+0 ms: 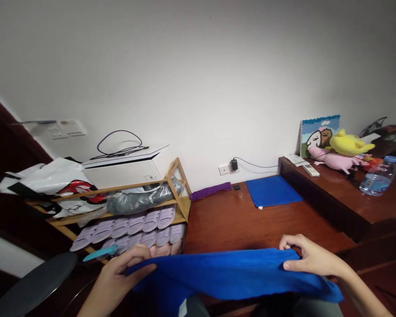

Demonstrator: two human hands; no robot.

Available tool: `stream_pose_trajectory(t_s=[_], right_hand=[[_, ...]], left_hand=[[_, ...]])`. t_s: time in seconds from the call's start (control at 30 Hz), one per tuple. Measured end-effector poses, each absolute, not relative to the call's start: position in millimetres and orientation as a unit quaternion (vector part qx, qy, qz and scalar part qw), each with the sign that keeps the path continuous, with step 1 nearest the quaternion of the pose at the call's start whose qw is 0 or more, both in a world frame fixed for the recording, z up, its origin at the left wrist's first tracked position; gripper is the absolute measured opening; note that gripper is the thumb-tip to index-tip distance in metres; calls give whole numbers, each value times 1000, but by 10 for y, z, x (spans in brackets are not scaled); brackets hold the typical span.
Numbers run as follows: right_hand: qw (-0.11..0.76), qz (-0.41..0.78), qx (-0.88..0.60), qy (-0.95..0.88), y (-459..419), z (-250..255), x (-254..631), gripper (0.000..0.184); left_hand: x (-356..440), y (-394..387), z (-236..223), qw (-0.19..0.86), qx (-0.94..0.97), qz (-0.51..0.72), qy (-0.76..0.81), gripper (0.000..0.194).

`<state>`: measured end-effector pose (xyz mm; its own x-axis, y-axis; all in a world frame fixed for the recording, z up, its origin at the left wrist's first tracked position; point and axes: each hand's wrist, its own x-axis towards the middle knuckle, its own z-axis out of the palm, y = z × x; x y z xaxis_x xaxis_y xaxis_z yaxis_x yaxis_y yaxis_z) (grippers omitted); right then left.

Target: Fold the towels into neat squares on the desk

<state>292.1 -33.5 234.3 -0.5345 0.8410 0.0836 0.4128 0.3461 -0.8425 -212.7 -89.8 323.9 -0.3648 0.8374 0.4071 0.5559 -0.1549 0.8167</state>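
A blue towel (pixel 224 273) is stretched across the bottom of the view between both hands. My left hand (pixel 119 275) pinches its left edge, thumb on top and fingers curled under. My right hand (pixel 308 257) grips the right edge, fingers curled over the cloth. A second blue towel (pixel 272 190), folded flat, lies on the red-brown wooden floor (pixel 231 220) near the wall. A rolled purple cloth (pixel 210 191) rests against the wall beside it.
A bamboo rack (pixel 171 185) at left holds several lilac slippers (pixel 135 224), bags and a white box (pixel 125 169). At right a dark wooden ledge (pixel 343 193) carries plush toys (pixel 341 152), a remote and a water bottle (pixel 378 176). A charger is plugged into the wall socket (pixel 229 167).
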Motion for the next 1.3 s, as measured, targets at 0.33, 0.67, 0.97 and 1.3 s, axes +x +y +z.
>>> stream_pose_trajectory(t_s=[0.33, 0.67, 0.97, 1.3], right_hand=[[285, 474, -449, -702, -305, 1553, 3230, 38], [259, 483, -326, -770, -577, 716, 907, 84], [262, 491, -370, -744, -634, 464, 795, 29], [339, 368, -386, -775, -930, -240, 708, 39]], left_hand=[[-2063, -878, 3057, 208, 431, 663, 576, 53], [-1261, -966, 3037, 136, 685, 464, 545, 25], [-1380, -1235, 3016, 33, 615, 570, 545, 25], [-1064, -1221, 3033, 4, 587, 602, 541, 20]])
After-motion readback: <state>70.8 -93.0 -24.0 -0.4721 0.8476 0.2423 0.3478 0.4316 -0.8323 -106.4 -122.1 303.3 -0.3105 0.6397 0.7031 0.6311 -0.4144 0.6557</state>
